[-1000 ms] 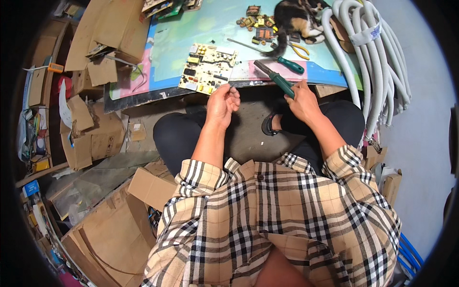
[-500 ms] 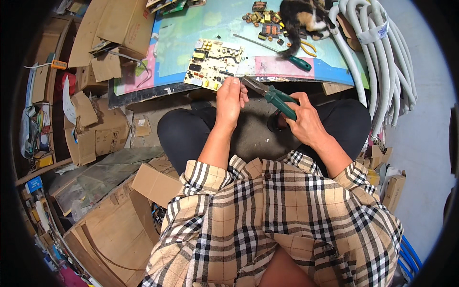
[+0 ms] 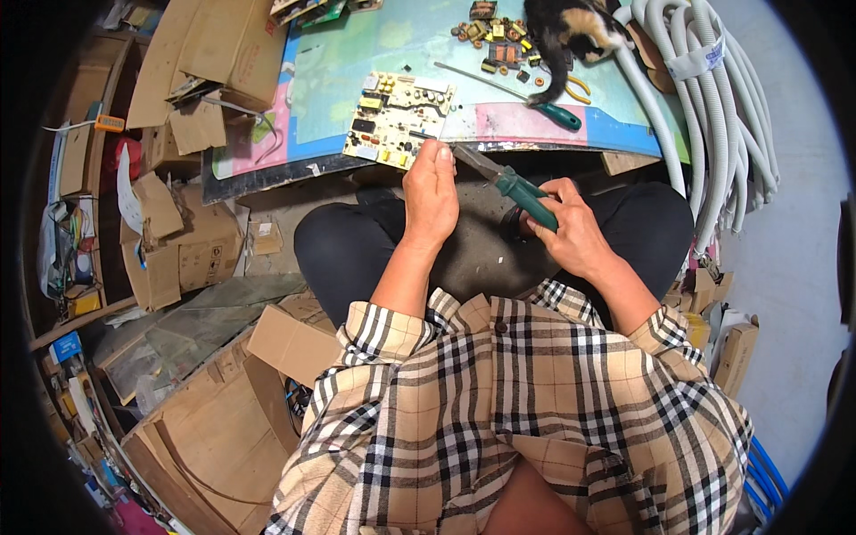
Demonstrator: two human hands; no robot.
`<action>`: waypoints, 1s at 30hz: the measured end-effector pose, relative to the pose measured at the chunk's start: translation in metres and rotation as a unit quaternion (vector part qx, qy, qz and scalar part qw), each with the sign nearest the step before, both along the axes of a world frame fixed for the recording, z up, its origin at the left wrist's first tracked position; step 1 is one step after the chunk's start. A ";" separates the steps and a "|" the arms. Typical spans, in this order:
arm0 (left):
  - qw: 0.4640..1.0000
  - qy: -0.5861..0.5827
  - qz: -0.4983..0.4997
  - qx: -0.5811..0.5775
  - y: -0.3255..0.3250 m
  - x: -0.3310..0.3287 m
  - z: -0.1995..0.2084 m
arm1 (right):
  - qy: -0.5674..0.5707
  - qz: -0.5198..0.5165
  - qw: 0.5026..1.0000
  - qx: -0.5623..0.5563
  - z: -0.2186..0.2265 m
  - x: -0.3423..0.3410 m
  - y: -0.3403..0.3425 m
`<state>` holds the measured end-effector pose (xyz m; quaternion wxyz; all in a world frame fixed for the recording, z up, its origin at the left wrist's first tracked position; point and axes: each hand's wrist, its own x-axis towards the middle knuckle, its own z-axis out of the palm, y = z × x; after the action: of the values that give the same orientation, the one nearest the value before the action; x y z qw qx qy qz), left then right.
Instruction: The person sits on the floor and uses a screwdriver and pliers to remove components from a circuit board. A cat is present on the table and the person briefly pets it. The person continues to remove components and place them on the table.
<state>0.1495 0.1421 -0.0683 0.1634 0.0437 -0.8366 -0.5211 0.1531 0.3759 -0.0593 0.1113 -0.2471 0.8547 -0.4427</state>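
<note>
A cream circuit board (image 3: 390, 125), crowded with small parts, rests at the table's near edge. My left hand (image 3: 432, 192) is closed on its near right corner, with the thumb on top. Green-handled pliers (image 3: 508, 181) are gripped in my right hand (image 3: 572, 234), which is wrapped round the handles. Their metal jaws point up and left, close beside my left fingertips and the board's right edge. Whether the jaws touch the board cannot be made out, since my left fingers partly cover that corner.
On the table (image 3: 357, 49) lie a long screwdriver (image 3: 557, 116), yellow-handled pliers (image 3: 578, 89) and a pile of coils and transformers (image 3: 505, 55). A cat (image 3: 571, 31) stands beside them. Coiled grey conduit (image 3: 713, 116) hangs at the right; cardboard boxes (image 3: 201, 245) stand at the left.
My left fingers have drawn together at the board's corner. The pliers' jaws have shifted slightly, and the cat's body and tail have moved a little. The board stays in place.
</note>
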 end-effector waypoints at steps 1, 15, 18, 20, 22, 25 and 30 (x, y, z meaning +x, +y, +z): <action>1.000 0.010 0.001 -0.019 0.000 0.000 0.001 | 0.003 0.007 1.000 -0.008 -0.002 -0.001 0.001; 0.808 -0.122 -0.141 0.559 -0.009 0.002 0.023 | 0.048 -0.016 0.997 -0.056 -0.001 0.008 -0.007; 0.743 -0.138 -0.175 0.631 -0.015 0.000 0.018 | 0.060 -0.008 0.996 -0.063 -0.003 0.006 -0.007; 0.703 -0.150 -0.188 0.669 -0.018 -0.001 0.013 | 0.055 -0.002 0.996 -0.065 -0.003 0.005 -0.006; 0.668 -0.156 -0.201 0.700 -0.019 -0.001 0.013 | 0.040 0.005 0.997 -0.068 -0.001 0.005 -0.006; 0.626 -0.165 -0.209 0.733 -0.021 0.000 0.012 | 0.037 0.013 0.997 -0.064 -0.001 0.004 -0.005; 0.820 -0.175 -0.128 0.530 -0.014 -0.001 0.029 | 0.044 0.009 0.998 -0.054 -0.001 0.001 -0.001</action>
<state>0.1488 0.1281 -0.0391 -0.1027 0.1066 -0.4442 -0.8836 0.1544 0.3745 -0.0606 0.0645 -0.2797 0.8314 -0.4759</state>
